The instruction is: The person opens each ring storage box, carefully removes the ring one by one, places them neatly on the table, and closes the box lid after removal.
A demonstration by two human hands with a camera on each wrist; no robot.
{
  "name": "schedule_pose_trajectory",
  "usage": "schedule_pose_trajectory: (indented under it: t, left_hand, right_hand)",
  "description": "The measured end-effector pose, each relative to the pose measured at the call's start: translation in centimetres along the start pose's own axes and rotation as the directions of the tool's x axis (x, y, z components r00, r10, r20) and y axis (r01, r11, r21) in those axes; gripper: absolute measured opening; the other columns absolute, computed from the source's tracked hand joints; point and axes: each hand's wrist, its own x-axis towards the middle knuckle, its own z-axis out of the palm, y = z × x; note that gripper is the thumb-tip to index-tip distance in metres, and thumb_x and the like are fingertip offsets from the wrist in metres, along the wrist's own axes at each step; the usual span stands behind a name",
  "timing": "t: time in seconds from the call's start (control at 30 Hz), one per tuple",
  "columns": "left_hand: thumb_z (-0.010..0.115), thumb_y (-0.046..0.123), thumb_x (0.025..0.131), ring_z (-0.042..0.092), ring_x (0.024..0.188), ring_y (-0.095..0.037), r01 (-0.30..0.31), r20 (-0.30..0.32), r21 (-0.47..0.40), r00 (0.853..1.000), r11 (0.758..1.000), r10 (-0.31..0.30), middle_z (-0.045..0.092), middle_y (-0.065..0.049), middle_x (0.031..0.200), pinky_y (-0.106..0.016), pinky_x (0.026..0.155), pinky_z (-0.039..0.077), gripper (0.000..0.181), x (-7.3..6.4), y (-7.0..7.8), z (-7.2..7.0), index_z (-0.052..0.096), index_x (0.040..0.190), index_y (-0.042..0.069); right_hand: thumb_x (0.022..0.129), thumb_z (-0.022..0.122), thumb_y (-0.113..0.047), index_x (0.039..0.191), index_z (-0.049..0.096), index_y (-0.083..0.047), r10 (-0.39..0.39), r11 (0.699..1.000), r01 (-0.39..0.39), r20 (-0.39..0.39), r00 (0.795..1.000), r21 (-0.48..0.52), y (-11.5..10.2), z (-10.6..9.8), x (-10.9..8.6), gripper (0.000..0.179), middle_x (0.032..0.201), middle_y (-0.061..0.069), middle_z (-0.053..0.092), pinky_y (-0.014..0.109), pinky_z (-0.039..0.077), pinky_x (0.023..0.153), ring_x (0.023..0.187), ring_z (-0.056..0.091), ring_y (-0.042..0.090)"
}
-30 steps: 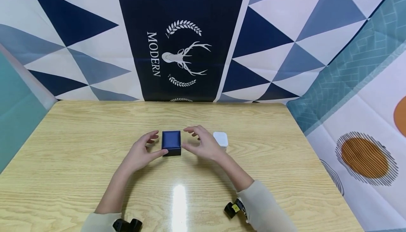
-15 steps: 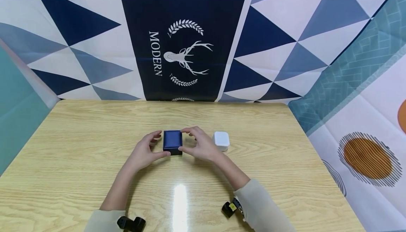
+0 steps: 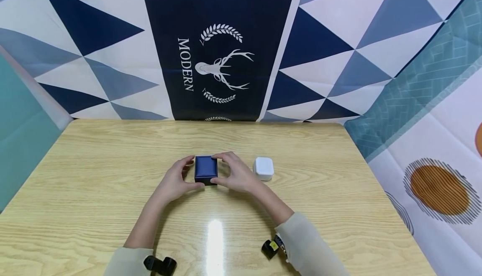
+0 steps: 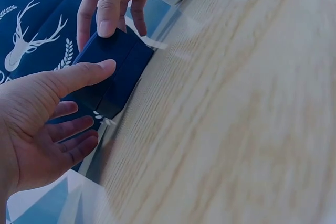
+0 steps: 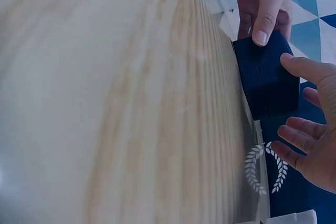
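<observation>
A small dark blue jewelry box (image 3: 206,166) stands on the wooden table between the two hands. A seam runs across the front of the box (image 5: 262,82) in the right wrist view. My left hand (image 3: 176,183) has its thumb on the front of the box, near the seam, with its fingers bent round the left side and partly hidden. From the right, my right hand (image 3: 238,174) holds the upper part, thumb at the front and index finger at the back corner. Its other fingers stay spread apart in the right wrist view.
A white rounded cube-like box (image 3: 263,168) stands just right of the right hand. Behind the far edge of the wooden table (image 3: 113,150) hangs a patterned cloth (image 3: 214,12) with a deer head. Both wrists carry small black cameras.
The right hand has moved left onto the box, its thumb and index finger closing on the front and back. The left hand has shifted slightly right with its thumb along the front.
</observation>
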Motion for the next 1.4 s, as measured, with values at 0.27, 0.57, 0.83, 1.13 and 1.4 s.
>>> schedule_pose_trajectory:
  t: [0.27,0.57,0.83,1.13,1.4]
  left_hand:
    - [0.084,0.022,0.069,0.045,0.126,-0.039,-0.010,0.023,-0.027,1.000,1.000,0.010,0.042,-0.023,0.138,-0.048,0.104,0.040,0.095,0.5,-0.3,0.4,0.030,0.144,0.001]
    - [0.084,0.019,0.068,0.039,0.132,-0.036,-0.023,0.055,-0.035,0.998,0.999,0.025,0.037,-0.021,0.143,-0.044,0.107,0.038,0.100,0.7,-0.1,0.5,0.024,0.147,0.004]
    - [0.084,0.016,0.068,0.041,0.130,-0.039,-0.019,0.071,-0.060,0.997,0.998,0.023,0.039,-0.022,0.141,-0.046,0.107,0.038,0.103,0.8,-0.2,0.6,0.020,0.149,0.006]
    - [0.084,0.015,0.068,0.041,0.130,-0.039,-0.016,0.073,-0.078,0.997,0.997,0.022,0.040,-0.021,0.140,-0.047,0.108,0.036,0.103,1.1,-0.4,0.7,0.020,0.149,0.006]
    - [0.083,0.009,0.068,0.039,0.132,-0.037,-0.088,0.069,-0.071,0.993,0.994,0.093,0.038,-0.024,0.142,-0.045,0.107,0.036,0.095,1.3,-0.6,0.9,0.027,0.144,-0.001]
  right_hand:
    - [0.076,0.078,-0.031,0.134,0.048,-0.020,-0.044,0.999,0.044,0.013,0.999,0.000,-0.1,0.4,0.4,0.067,0.134,0.006,0.048,0.041,0.040,0.104,0.125,0.047,0.023]
    - [0.077,0.078,-0.027,0.137,0.045,-0.018,-0.072,0.997,0.072,0.067,0.995,0.002,-0.5,0.5,0.8,0.069,0.137,0.007,0.045,0.040,0.041,0.104,0.126,0.045,0.024]
    - [0.077,0.078,-0.025,0.139,0.044,-0.020,-0.059,0.998,0.061,0.096,0.994,-0.016,-0.8,0.6,1.0,0.071,0.139,0.009,0.042,0.041,0.042,0.102,0.126,0.045,0.025]
    - [0.077,0.077,-0.021,0.141,0.041,-0.018,-0.066,0.997,0.069,0.111,0.992,-0.021,-1.0,0.5,1.0,0.073,0.136,0.010,0.042,0.040,0.045,0.099,0.121,0.048,0.026]
    - [0.078,0.077,-0.023,0.141,0.041,-0.021,-0.075,0.996,0.079,0.111,0.991,-0.032,-0.8,0.6,1.0,0.072,0.131,0.008,0.044,0.037,0.046,0.097,0.115,0.050,0.022]
